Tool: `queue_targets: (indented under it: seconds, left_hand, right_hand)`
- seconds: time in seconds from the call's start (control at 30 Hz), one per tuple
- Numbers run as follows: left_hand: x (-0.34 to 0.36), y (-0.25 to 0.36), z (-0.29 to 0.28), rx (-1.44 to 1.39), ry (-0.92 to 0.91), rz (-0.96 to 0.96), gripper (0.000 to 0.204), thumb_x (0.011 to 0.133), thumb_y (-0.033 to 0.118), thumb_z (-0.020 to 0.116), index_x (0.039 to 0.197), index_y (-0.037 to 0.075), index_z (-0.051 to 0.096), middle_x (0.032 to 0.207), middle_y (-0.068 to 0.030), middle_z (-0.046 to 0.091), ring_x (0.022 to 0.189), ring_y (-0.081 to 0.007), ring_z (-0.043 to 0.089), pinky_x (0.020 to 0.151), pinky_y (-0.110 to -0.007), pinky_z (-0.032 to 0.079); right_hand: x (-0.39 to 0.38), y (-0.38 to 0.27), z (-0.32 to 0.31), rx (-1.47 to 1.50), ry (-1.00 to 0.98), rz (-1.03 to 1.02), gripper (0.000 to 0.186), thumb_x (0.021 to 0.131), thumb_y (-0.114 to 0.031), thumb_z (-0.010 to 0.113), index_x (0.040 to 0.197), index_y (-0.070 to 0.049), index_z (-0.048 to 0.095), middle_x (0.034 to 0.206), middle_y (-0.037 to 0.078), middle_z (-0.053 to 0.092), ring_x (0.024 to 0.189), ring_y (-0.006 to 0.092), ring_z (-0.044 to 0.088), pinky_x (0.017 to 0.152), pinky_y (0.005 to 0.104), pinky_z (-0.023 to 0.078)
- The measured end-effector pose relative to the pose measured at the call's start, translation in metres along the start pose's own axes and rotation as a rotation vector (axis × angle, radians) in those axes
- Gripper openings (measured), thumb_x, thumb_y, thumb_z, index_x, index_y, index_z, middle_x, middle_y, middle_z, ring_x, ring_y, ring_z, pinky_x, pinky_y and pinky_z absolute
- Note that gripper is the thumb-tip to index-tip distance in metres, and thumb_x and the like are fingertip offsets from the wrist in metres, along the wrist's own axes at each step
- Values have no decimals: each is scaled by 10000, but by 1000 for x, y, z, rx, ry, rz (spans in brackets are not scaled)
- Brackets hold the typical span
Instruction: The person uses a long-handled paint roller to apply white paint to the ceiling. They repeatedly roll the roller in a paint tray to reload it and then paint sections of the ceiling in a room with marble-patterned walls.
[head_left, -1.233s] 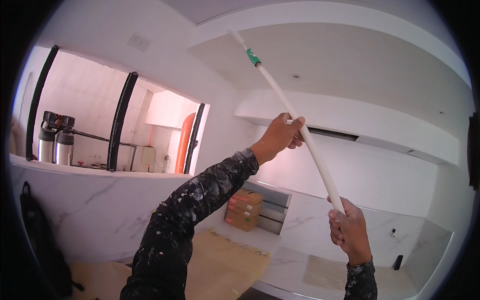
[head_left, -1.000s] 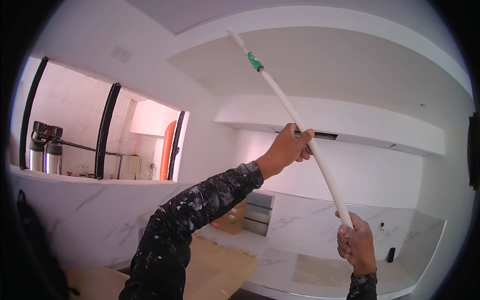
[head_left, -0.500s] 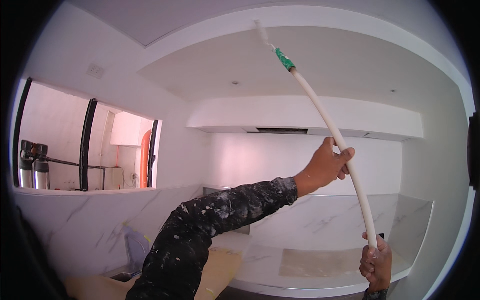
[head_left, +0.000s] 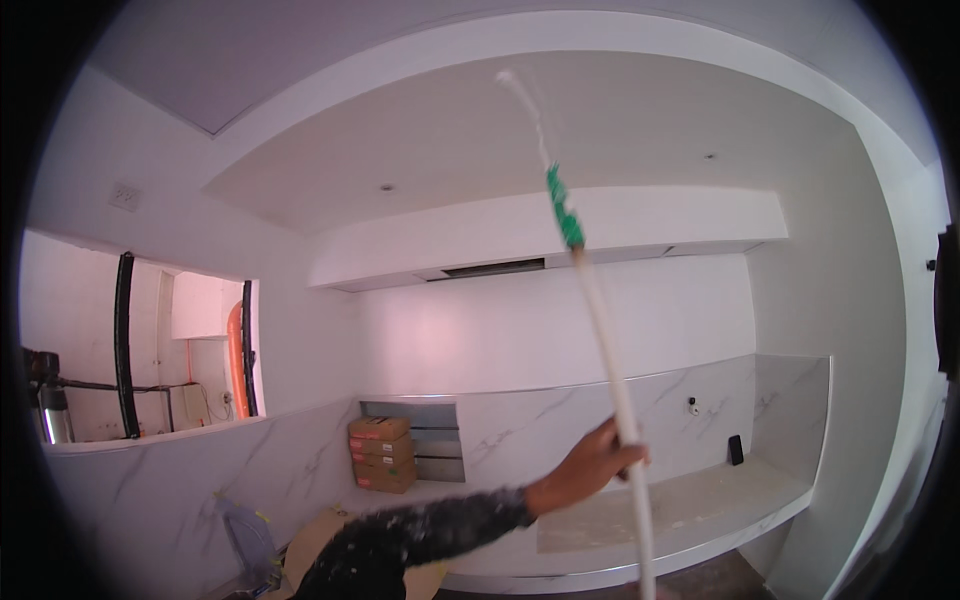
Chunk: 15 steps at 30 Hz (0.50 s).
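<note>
A long white pole point(head_left: 603, 325) rises in front of me with a paint roller point(head_left: 520, 95) at its top end. Green tape point(head_left: 564, 208) wraps the joint between roller frame and pole. The roller head is blurred and lies against or close under the white ceiling; I cannot tell whether it touches. My left hand point(head_left: 592, 468), in a dark paint-spattered sleeve, is closed round the pole's middle. Only a sliver of my right hand point(head_left: 634, 591) shows, at the pole by the lower edge, closed on it; most of it is cut off.
Stacked cardboard boxes point(head_left: 381, 455) sit by a wall recess. A marble-patterned counter point(head_left: 690, 540) runs along the back, with a dark upright object point(head_left: 736, 450) on it. A faucet under plastic point(head_left: 245, 535) stands lower left. An opening with black posts point(head_left: 124, 345) is at left.
The view has shifted, bringing the boxes out from behind my left arm. The pole and both hands sit lower in the picture, and my right hand has nearly left it.
</note>
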<state>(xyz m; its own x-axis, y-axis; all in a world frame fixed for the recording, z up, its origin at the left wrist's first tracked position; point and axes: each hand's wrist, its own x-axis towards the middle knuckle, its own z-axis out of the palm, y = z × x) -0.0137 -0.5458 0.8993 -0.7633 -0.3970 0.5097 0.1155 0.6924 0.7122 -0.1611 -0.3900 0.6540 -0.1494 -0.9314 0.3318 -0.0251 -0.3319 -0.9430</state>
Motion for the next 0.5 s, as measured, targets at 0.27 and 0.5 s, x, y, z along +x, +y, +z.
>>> queue_targets:
  seconds: [0.27, 0.5]
  left_hand:
    - [-106, -55, -17, -92, 81, -89, 552, 1066, 446, 389, 1406, 14, 349, 1014, -72, 653, 954, -163, 619, 861, -329, 515]
    - [-75, 59, -153, -37, 461, 107, 606, 1073, 477, 328, 1408, -27, 368, 913, -118, 669, 801, -196, 661, 746, -346, 546]
  right_hand:
    - [-18, 33, 34, 28, -257, 194, 349, 893, -121, 641, 1233, -44, 652, 755, 3, 601, 594, 77, 543, 501, 252, 452]
    - [72, -93, 75, 151, -375, -247, 659, 956, -349, 645, 1514, -115, 384, 666, -56, 460, 489, 50, 439, 428, 222, 379]
